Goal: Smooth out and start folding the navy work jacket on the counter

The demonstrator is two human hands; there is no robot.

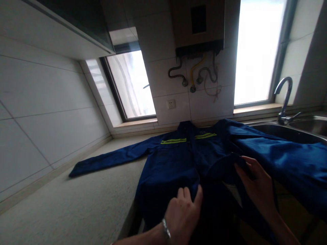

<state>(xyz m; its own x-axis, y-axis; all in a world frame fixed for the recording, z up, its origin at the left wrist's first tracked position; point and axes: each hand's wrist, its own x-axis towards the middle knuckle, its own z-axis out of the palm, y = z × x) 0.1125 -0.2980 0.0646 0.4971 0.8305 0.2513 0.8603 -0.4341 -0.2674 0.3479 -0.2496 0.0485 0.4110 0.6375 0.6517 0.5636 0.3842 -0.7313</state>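
Observation:
A dark blue work jacket (168, 163) with yellow-green stripes across the chest lies spread on the counter, collar toward the wall. One sleeve stretches out to the left; the other drapes to the right, over the sink edge. My left hand (182, 209), with a bracelet at the wrist, has its fingers closed on the jacket's front edge near the middle. My right hand (257, 185) pinches the other front panel and holds it lifted and folded back. The lower part of the jacket hangs over the counter's front edge into shadow.
The pale counter (97, 197) runs left to a tiled wall. At the right are a steel sink (270, 131) and a curved faucet (284, 98). A water heater (199, 25) with pipes hangs above a wall socket (171, 104). A cabinet (63, 30) overhangs the upper left.

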